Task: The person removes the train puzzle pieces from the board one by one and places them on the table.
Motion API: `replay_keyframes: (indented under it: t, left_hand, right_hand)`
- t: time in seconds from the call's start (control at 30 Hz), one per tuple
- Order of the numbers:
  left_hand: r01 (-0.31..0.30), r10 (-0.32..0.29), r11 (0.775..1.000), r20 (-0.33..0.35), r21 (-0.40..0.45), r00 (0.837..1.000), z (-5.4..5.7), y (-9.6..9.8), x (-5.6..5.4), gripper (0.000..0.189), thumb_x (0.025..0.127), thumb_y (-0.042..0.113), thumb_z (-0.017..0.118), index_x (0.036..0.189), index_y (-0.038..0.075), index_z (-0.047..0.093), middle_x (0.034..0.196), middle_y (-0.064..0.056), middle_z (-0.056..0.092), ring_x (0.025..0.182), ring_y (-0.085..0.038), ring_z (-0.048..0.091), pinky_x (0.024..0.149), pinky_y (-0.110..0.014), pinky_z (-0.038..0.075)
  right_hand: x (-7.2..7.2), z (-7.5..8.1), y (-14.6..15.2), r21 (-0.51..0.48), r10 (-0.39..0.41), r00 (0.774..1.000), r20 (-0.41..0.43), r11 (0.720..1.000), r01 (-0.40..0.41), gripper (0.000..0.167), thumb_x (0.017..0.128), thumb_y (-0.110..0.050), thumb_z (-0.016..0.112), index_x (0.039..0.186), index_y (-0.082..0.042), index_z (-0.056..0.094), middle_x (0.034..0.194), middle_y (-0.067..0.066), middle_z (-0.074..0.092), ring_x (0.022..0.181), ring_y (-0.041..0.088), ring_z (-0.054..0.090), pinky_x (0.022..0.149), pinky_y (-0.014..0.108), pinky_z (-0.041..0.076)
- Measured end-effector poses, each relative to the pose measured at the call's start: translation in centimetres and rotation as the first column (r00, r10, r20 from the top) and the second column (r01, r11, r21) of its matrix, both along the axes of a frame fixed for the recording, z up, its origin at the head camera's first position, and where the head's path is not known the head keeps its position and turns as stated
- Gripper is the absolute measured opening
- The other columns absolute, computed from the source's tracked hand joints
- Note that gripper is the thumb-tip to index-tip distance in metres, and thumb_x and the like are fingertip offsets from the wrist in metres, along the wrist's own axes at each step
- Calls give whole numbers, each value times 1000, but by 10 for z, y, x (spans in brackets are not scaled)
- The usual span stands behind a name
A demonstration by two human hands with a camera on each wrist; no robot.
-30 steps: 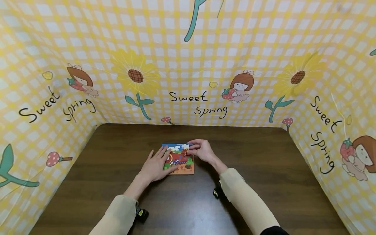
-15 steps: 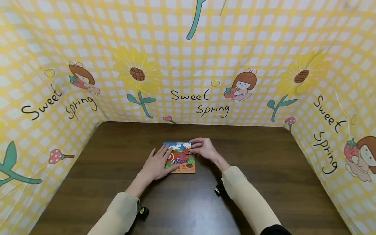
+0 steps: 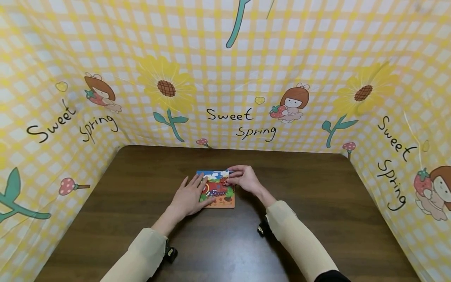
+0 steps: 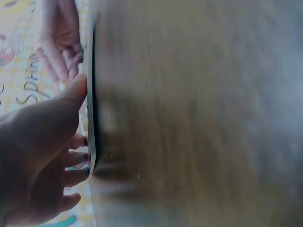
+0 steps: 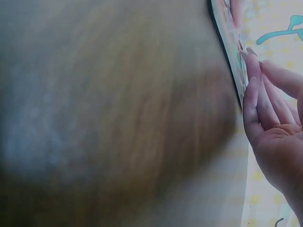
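A square picture puzzle board (image 3: 223, 201) with blue sky, a red barn-like picture and an orange lower edge lies on the table. Spread over its left side, my left hand (image 3: 186, 199) rests with straight fingers, the thumb reaching along the near edge. At the upper right of the board, my right hand (image 3: 245, 179) pinches a small reddish-brown puzzle piece (image 3: 224, 181) between thumb and fingertips. The right wrist view has those fingertips (image 5: 252, 53) right at the board's face. My palm and fingers hide the board's left part.
The dark brown wooden table (image 3: 218, 243) stretches around the board. A yellow checked cloth (image 3: 225, 78) printed with sunflowers and lettering stands behind the table and along both sides.
The whole view shifts slightly. Both hands keep their places on the board, and the right fingertips stay on the reddish-brown piece with hardly any movement.
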State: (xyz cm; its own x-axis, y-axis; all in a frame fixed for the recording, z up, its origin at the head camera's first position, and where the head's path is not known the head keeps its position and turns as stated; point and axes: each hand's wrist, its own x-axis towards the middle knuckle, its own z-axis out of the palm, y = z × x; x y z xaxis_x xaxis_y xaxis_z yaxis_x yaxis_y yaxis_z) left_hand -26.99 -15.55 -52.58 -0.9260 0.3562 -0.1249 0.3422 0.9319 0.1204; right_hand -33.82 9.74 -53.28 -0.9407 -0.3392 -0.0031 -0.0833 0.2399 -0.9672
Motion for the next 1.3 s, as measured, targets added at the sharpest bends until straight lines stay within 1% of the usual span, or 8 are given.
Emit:
replay_keyframes:
  t: [0.23,0.47,0.6,0.73,0.9,0.97,1.07,1.3]
  left_hand:
    - [11,-14,996,-37,-86,999,-2,4,-1,96,106,76,48,174,10,33,183,-15,27,171,-34,28,140,-60,20]
    - [19,-21,998,-33,-59,999,-5,4,-2,96,106,76,49,174,11,33,182,-15,28,171,-34,28,139,-61,20]
    - [15,-16,999,-24,-47,1000,-4,3,-2,96,106,76,49,174,11,32,183,-15,27,171,-34,27,139,-61,20]
    - [15,-15,999,-24,-31,1000,-3,1,0,95,106,75,50,174,11,33,183,-16,26,171,-34,27,139,-61,21]
    - [24,-24,1000,-34,12,999,-4,-1,1,94,106,73,53,173,9,35,182,-17,27,170,-36,29,138,-63,22]
    - [23,-23,999,-34,27,999,-5,-1,0,94,106,73,53,174,9,34,183,-17,27,171,-36,28,138,-64,22]
    - [16,-15,999,-30,36,999,-6,-3,0,94,106,74,52,174,11,33,183,-16,25,171,-35,26,139,-64,20]
    - [6,-4,998,-42,56,999,-7,-6,1,95,105,73,55,173,10,35,182,-16,28,170,-36,29,138,-65,20]
  right_hand:
    - [-1,2,-1,16,-10,1000,-16,1000,10,38,96,3,81,133,8,74,110,28,82,99,32,85,82,33,69]
    - [3,6,4,174,48,983,-175,985,-17,37,98,-2,81,135,2,74,110,22,84,103,34,83,77,28,63]
    - [2,13,9,195,54,973,-223,981,-10,38,100,-4,80,137,1,72,111,22,84,102,35,83,74,26,60]
    - [-1,17,17,148,17,983,-183,989,10,38,99,-2,80,137,2,72,112,24,83,103,36,83,76,29,62]
    - [-3,16,30,52,-17,993,-114,998,23,40,100,4,77,139,6,70,115,29,81,104,39,83,87,47,68]
    - [-2,15,36,23,-26,996,-88,999,28,40,100,5,75,140,7,69,115,30,81,102,38,84,90,49,68]
    - [-1,13,42,-16,-30,998,-53,999,29,41,102,7,72,142,8,67,116,30,81,98,32,85,92,46,68]
    - [3,7,59,-33,-50,999,-9,998,49,40,101,8,72,141,9,67,115,29,81,93,22,86,85,32,68]
